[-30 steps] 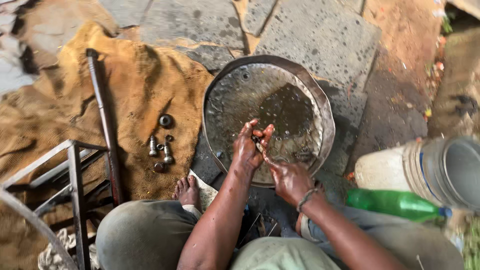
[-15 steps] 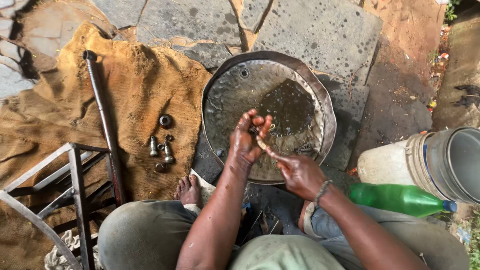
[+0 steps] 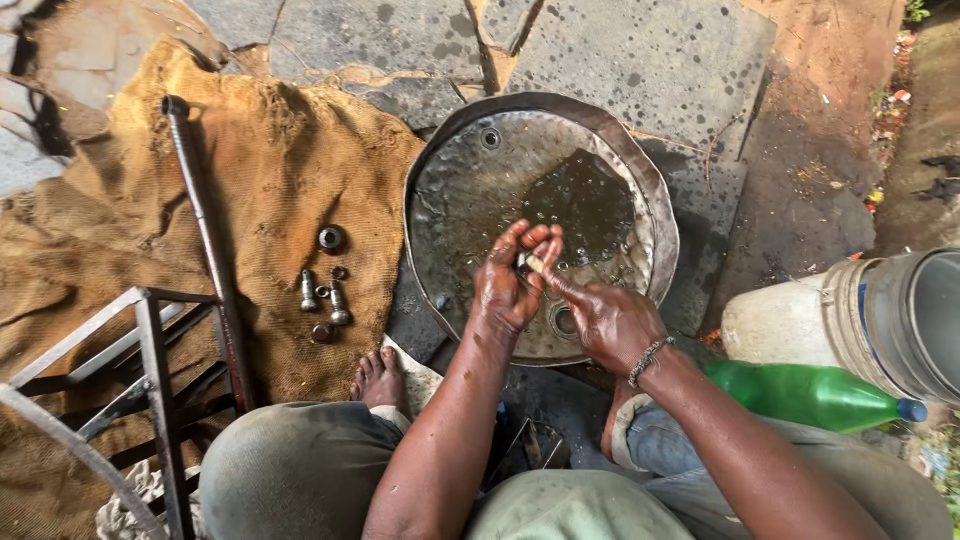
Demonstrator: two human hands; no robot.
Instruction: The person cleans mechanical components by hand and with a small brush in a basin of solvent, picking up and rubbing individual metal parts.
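Seen from above, over a stone floor point(image 3: 640, 60). Left hand point(image 3: 508, 285) up over a big round metal pan point(image 3: 470, 190), palm turned up, fingers point(image 3: 530, 240) curled in around a small pale part point(image 3: 531, 264). Right hand point(image 3: 607, 318) just beside, pointing finger and thumb pinched on the same small part. Both hands wet and dirty, touching at the fingertips. Too small to tell what kind of part.

Dark oily liquid point(image 3: 585, 205) pooled in the far side of the pan. A little metal ring point(image 3: 563, 320) lying in the pan just under the right hand. A bead band point(image 3: 648, 360) around the right wrist.

Left of the pan, a brown sack cloth point(image 3: 280, 150) spread on the floor. On the cloth, a few small bolts and nuts point(image 3: 324, 290) lying close together. A long dark metal rod point(image 3: 205, 240) lying across the cloth. A metal frame point(image 3: 120, 370) at the near left. A bare foot point(image 3: 378, 380) between cloth and pan.

On the right, a green plastic bottle point(image 3: 805, 392) lying on its side, and a big pale bucket point(image 3: 860, 320) tipped over next to it.
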